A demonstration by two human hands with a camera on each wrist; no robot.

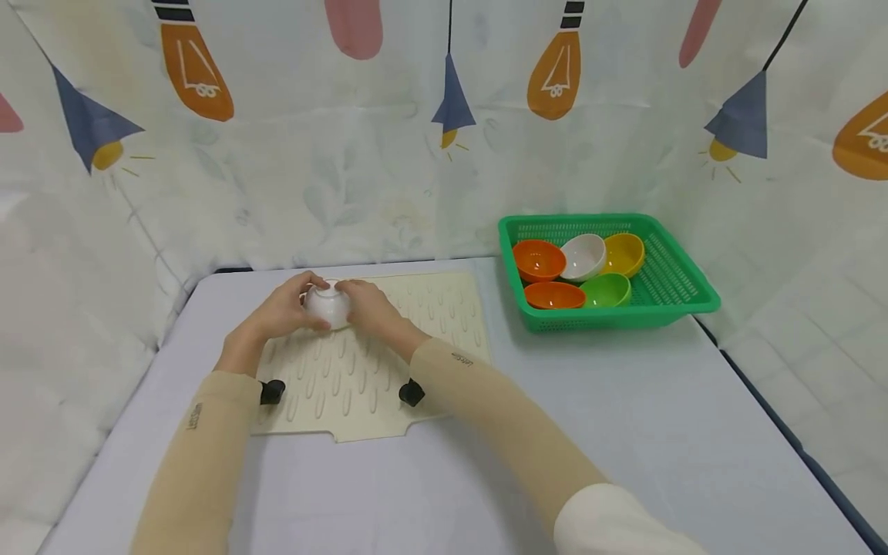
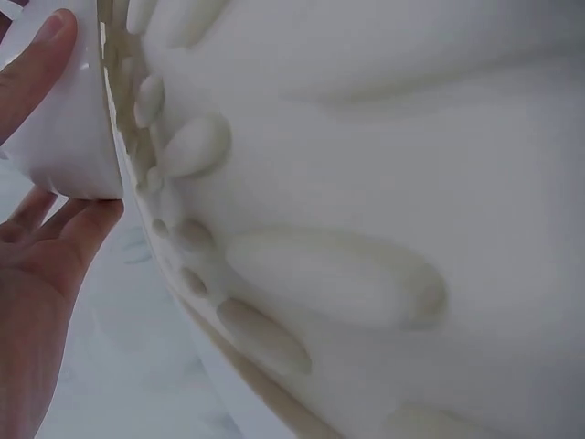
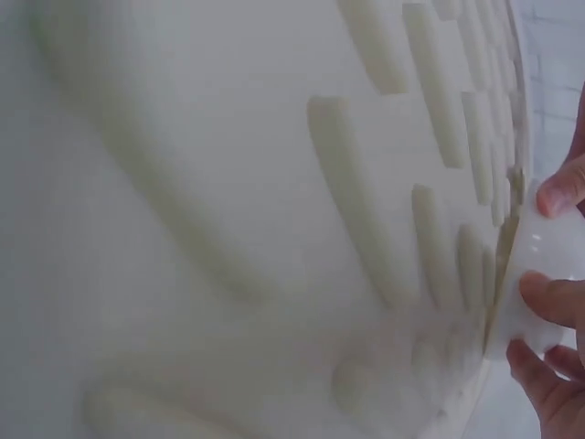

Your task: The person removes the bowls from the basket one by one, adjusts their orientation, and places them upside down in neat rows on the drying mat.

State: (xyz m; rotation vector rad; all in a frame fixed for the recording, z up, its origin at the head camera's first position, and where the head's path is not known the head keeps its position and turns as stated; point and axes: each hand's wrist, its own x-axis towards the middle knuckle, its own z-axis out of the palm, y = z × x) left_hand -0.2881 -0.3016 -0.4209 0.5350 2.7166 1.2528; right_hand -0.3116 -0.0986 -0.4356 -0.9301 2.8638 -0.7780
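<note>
A small white bowl sits upside down, its foot ring upward, near the far left part of a cream draining mat with raised oval ridges. My left hand grips the bowl from the left, thumb low on its near side and fingers round the back. From the right, my right hand holds the other side of it. In the left wrist view the bowl's rim is at or very near the mat. The right wrist view has fingers on the bowl's white wall.
At the back right of the white-covered table stands a green basket. Inside are two orange bowls, a white one, a yellow one and a green one. A printed curtain hangs behind.
</note>
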